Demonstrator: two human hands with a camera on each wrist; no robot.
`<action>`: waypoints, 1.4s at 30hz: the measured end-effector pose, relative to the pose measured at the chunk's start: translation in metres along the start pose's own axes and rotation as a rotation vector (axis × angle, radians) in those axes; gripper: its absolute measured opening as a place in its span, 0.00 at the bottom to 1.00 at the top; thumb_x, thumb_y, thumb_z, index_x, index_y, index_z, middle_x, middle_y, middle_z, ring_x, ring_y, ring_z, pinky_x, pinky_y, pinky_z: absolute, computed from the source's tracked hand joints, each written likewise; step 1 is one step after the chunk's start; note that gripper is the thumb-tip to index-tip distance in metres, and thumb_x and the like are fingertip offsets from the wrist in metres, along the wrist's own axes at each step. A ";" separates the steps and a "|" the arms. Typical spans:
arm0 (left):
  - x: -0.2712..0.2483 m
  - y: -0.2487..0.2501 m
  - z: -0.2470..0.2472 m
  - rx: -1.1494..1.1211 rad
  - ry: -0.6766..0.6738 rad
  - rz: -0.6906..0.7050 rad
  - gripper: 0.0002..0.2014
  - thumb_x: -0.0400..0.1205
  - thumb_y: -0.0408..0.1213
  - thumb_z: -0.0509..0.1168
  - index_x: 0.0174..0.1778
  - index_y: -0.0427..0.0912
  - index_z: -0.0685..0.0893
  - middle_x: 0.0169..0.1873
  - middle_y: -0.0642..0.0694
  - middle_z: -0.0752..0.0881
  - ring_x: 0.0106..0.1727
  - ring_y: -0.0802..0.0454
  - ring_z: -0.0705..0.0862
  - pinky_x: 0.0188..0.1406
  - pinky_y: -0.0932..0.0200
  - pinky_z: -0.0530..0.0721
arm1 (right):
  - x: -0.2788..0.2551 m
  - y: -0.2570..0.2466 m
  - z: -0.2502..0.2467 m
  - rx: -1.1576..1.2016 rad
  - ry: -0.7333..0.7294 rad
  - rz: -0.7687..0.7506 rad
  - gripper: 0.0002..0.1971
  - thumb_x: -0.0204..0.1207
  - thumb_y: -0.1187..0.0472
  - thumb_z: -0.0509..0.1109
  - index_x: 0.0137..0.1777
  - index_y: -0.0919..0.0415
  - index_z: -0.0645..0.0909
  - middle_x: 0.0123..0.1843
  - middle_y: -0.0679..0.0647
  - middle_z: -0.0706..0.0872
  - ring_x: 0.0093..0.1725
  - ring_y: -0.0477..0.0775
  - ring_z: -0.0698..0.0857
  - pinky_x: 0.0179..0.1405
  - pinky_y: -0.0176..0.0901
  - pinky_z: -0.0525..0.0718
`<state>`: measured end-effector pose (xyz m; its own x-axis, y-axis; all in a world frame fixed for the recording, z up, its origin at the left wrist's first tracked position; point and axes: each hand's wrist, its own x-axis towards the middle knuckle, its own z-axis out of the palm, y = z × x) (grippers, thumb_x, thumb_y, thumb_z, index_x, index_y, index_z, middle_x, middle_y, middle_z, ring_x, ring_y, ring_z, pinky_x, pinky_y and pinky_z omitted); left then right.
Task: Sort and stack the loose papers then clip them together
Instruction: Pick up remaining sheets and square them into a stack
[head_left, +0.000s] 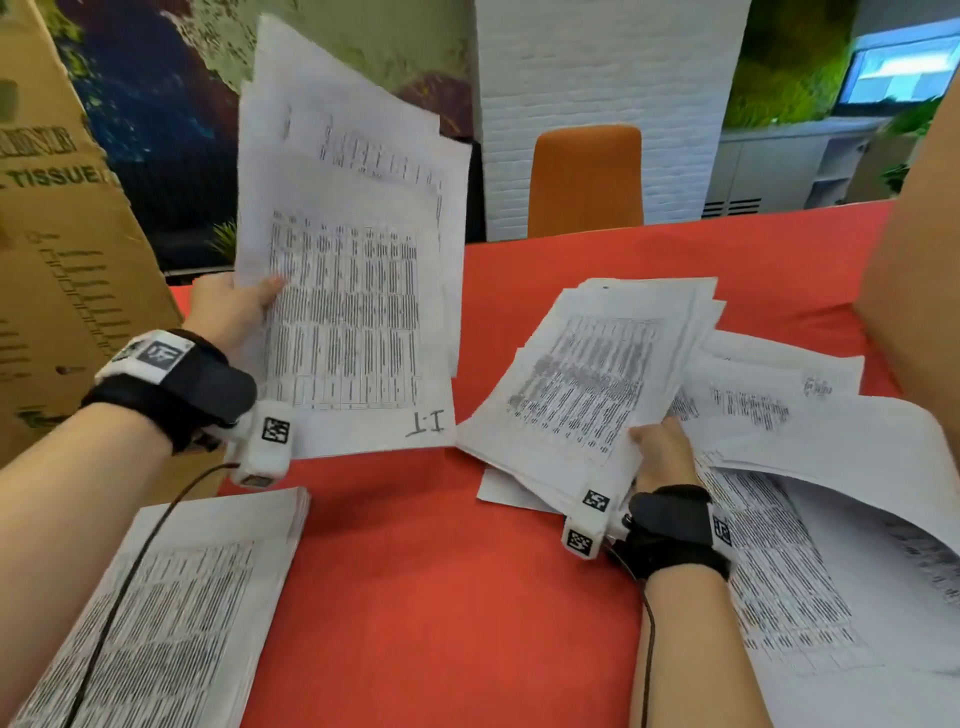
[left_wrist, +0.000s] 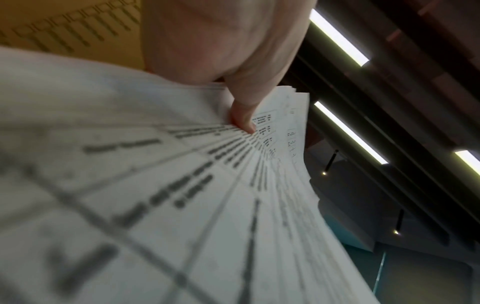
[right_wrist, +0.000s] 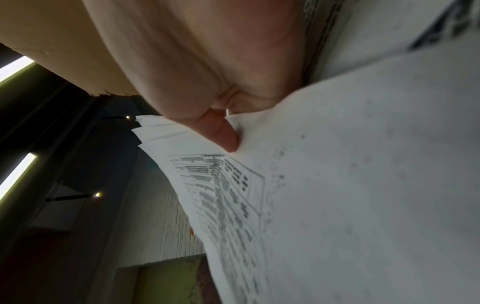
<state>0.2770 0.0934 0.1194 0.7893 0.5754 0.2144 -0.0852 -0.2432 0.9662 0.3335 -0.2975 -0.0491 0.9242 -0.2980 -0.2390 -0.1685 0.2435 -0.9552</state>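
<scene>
My left hand (head_left: 236, 306) holds a sheaf of printed papers (head_left: 353, 260) upright above the red table (head_left: 441, 571), thumb (left_wrist: 242, 115) pressed on the front sheet (left_wrist: 182, 205). That front sheet is marked "I-I" at its lower corner. My right hand (head_left: 660, 452) grips a second, fanned bundle of printed sheets (head_left: 597, 374) by its near edge, thumb (right_wrist: 223, 133) on top of the bundle (right_wrist: 350, 185), tilted just above the table. A neat stack of papers (head_left: 171, 613) lies at the near left. More loose sheets (head_left: 810, 519) are spread at the right.
Cardboard boxes stand at the left (head_left: 57, 260) and the right edge (head_left: 919, 291). An orange chair (head_left: 587, 182) sits behind the table's far edge. Cables run from both wrist cameras along my forearms.
</scene>
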 end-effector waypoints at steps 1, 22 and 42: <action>-0.005 0.000 0.003 0.016 -0.025 -0.014 0.15 0.81 0.39 0.68 0.57 0.30 0.84 0.46 0.44 0.90 0.51 0.47 0.88 0.51 0.56 0.83 | -0.005 -0.003 0.002 0.001 -0.038 0.006 0.17 0.76 0.74 0.58 0.61 0.59 0.72 0.59 0.66 0.81 0.52 0.64 0.81 0.58 0.60 0.81; -0.078 -0.071 0.079 0.052 -0.035 0.082 0.09 0.86 0.38 0.57 0.53 0.38 0.80 0.46 0.45 0.86 0.45 0.49 0.84 0.43 0.54 0.84 | -0.047 -0.033 0.044 -0.469 -0.515 -0.368 0.14 0.79 0.56 0.69 0.64 0.53 0.75 0.65 0.53 0.85 0.62 0.56 0.85 0.67 0.59 0.80; -0.155 0.033 0.060 -0.094 0.135 0.678 0.04 0.87 0.30 0.52 0.55 0.42 0.69 0.34 0.57 0.75 0.31 0.69 0.76 0.33 0.56 0.71 | -0.174 -0.122 0.068 -0.017 -0.493 -0.682 0.14 0.79 0.58 0.72 0.63 0.58 0.82 0.54 0.52 0.91 0.57 0.52 0.89 0.60 0.52 0.86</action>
<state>0.1887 -0.0503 0.1093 0.4610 0.4143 0.7847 -0.5895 -0.5180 0.6198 0.2169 -0.2129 0.1208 0.8684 0.0631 0.4919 0.4801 0.1413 -0.8658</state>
